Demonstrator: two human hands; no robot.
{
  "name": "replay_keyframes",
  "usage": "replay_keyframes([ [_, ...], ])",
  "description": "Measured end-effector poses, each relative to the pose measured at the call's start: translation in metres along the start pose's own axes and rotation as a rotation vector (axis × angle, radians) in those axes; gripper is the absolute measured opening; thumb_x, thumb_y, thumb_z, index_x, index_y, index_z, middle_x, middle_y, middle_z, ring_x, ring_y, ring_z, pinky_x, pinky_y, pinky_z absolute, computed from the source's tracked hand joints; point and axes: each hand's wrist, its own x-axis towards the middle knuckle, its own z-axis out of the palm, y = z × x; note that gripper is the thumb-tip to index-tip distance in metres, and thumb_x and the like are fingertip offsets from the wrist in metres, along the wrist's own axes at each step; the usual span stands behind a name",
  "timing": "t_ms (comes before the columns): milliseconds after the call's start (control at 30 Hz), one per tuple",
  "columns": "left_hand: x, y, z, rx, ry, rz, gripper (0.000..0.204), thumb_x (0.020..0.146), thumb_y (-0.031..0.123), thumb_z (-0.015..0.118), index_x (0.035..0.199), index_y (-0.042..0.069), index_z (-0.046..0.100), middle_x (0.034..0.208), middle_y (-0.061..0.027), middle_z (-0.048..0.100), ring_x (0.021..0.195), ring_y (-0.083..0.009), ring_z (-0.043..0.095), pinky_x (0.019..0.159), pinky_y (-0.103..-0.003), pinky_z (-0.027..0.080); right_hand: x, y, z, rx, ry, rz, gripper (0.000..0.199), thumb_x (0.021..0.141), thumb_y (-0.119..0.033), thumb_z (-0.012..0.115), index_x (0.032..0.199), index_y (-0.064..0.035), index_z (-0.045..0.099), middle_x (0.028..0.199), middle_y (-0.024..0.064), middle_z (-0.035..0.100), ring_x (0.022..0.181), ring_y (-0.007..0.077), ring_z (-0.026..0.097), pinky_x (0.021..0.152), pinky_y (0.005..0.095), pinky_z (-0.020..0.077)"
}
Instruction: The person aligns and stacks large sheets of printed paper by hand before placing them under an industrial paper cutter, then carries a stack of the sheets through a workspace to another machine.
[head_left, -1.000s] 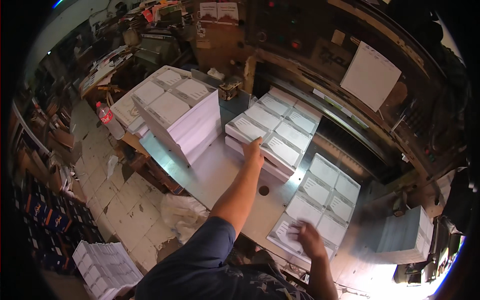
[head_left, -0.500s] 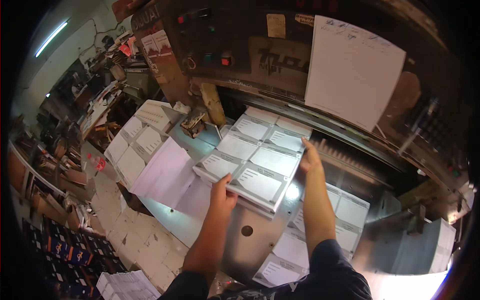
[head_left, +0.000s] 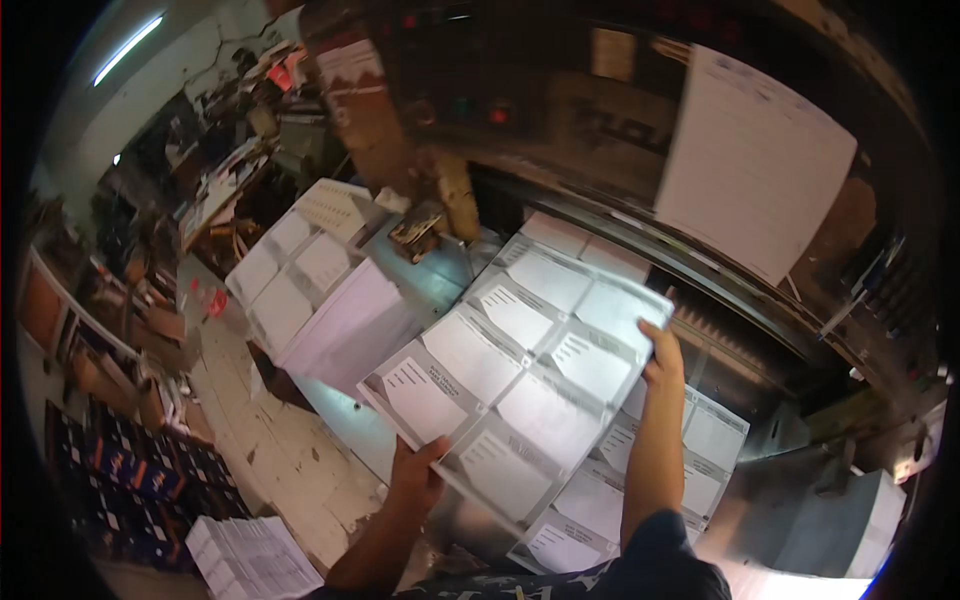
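Between my two hands is a sheaf of printed sheets (head_left: 528,372), white panels on grey, tilted above the metal table. My left hand (head_left: 418,474) grips its near left edge, fingers partly hidden underneath. On the right edge my right hand (head_left: 660,352) is closed, thumb on top. Behind the sheaf, at the machine's opening, shows the edge of more paper (head_left: 566,236). Similar printed sheets (head_left: 712,440) lie on the table to the right, partly covered by my right forearm.
A tall stack of printed sheets (head_left: 300,275) with a pinkish side stands at the left. Beside it sits a small worn block (head_left: 416,235). The dark machine front (head_left: 560,100) rises ahead, with a paper sheet (head_left: 755,160) on it. Dark boxes (head_left: 140,470) are piled at lower left.
My hands have lifted the sheaf and drawn it nearer to me, so it looks larger and covers more of the table. The view has shifted slightly.
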Motion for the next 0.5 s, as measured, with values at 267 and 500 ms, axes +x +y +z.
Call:
replay_keyframes([
  [267,-0.083,0.057,-0.160,0.097,-0.080,-0.111,0.061,0.078,-0.001,0.068,0.133,0.002,0.043,0.119,-0.0112,0.060,0.109,-0.0251,0.061,0.093,-0.040,0.051,-0.248,0.041,0.018,-0.045,0.006,0.065,0.058,0.082,-0.005,0.065,0.135,0.0044,0.044,0.126,0.0192,0.058,0.116,0.0339,0.058,0.102,0.0453,0.0473],
  [500,-0.223,0.140,-0.364,0.109,-0.016,-0.112,0.067,0.075,0.006,0.074,0.135,0.001,0.044,0.121,-0.0122,0.060,0.107,-0.0263,0.063,0.092,-0.040,0.052,-0.444,0.180,0.117,-0.099,-0.083,0.071,0.063,0.080,-0.008,0.067,0.137,0.0026,0.043,0.127,0.0160,0.057,0.116,0.0306,0.058,0.100,0.0428,0.0488],
])
